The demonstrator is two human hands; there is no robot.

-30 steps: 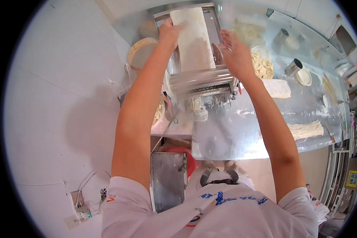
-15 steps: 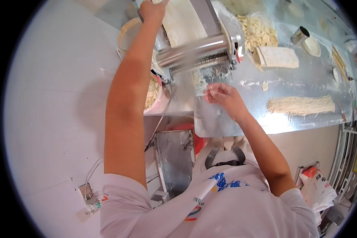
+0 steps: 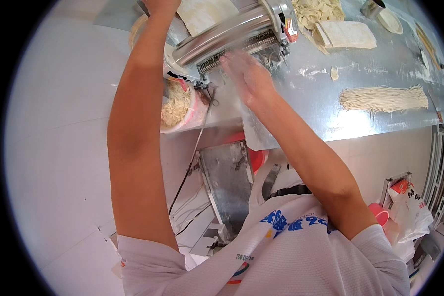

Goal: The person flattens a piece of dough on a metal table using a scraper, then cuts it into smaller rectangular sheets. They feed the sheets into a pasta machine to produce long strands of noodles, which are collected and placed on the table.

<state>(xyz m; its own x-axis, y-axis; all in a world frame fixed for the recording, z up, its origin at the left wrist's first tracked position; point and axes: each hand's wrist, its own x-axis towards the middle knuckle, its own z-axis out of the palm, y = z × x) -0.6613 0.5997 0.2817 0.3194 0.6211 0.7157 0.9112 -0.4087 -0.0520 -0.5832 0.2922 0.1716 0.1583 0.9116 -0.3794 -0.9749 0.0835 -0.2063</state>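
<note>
A steel noodle machine [image 3: 224, 37] stands at the top, with a smooth roller above a row of grooved cutters [image 3: 251, 44]. A pale dough sheet [image 3: 207, 14] lies on its feed plate, running down to the roller. At the top edge, my left hand [image 3: 162, 6] is beside that sheet; the frame cuts off its fingers. My right hand [image 3: 250, 74] is right at the cutters, blurred by motion, its fingers stretched out and nothing visible in them. Some thin strands [image 3: 271, 59] hang below the cutters.
On the metal table [image 3: 311, 89] to the right lie a bundle of noodles [image 3: 385, 98], a folded dough slab [image 3: 348, 34], a dough scrap [image 3: 334, 73] and a heap of dough strips [image 3: 318, 12]. A tub of noodle scraps [image 3: 177, 106] sits below the machine's left end. A cord [image 3: 192, 153] hangs down.
My right hand has moved up and left to the cutters from below them. My view has shifted, so the machine and table sit higher; my left hand is nearer the top edge.
</note>
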